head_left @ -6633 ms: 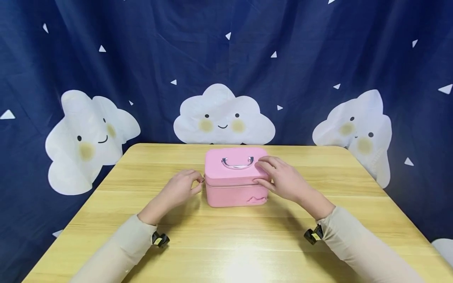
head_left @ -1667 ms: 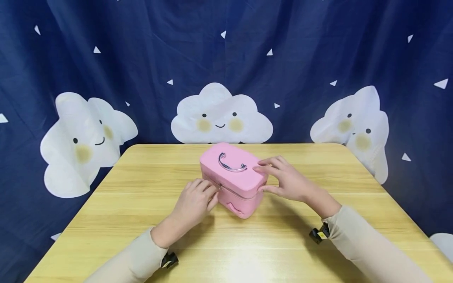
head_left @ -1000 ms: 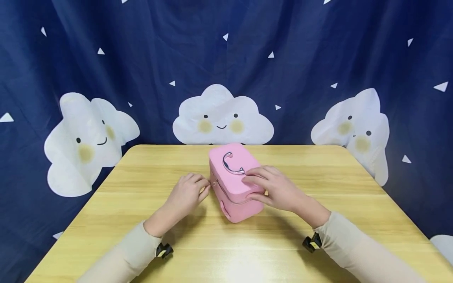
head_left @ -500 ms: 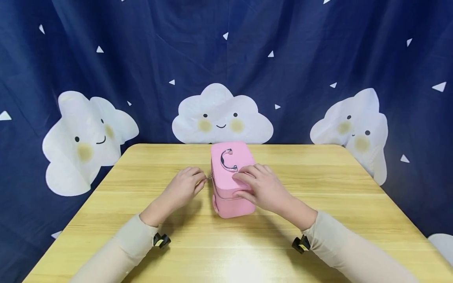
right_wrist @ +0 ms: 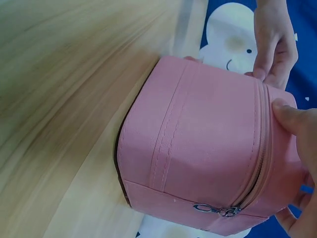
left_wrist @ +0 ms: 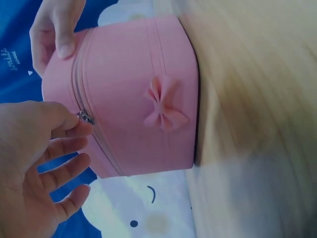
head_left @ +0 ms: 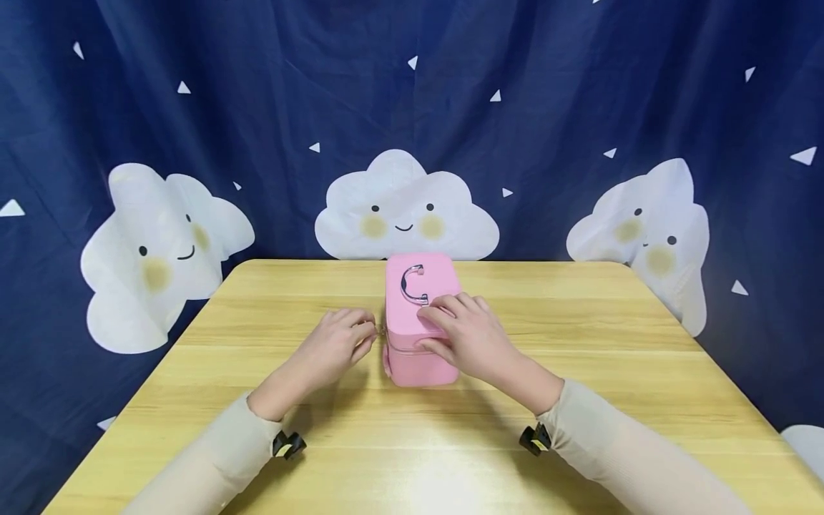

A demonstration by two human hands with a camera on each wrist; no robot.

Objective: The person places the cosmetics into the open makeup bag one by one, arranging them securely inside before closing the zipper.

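Note:
A pink cosmetic case with a silver handle on its lid stands upright on the table, its narrow end facing the front. My left hand is at the case's left side, thumb and forefinger pinching a metal zipper pull above the pink bow. Its other fingers are spread. My right hand holds the lid's near right part, fingers on top and thumb against the lid's edge. A second zipper pull hangs untouched at another side, with a dark gap in the zip beside it.
The wooden table has its far edge just behind the case. Beyond it hangs a dark blue curtain printed with white clouds and triangles. Small black cameras are worn at both wrists.
The case has turned from facing forward until its bow side faces left. My right hand has moved left with it. My left hand came forward along the zip, then back to the left side.

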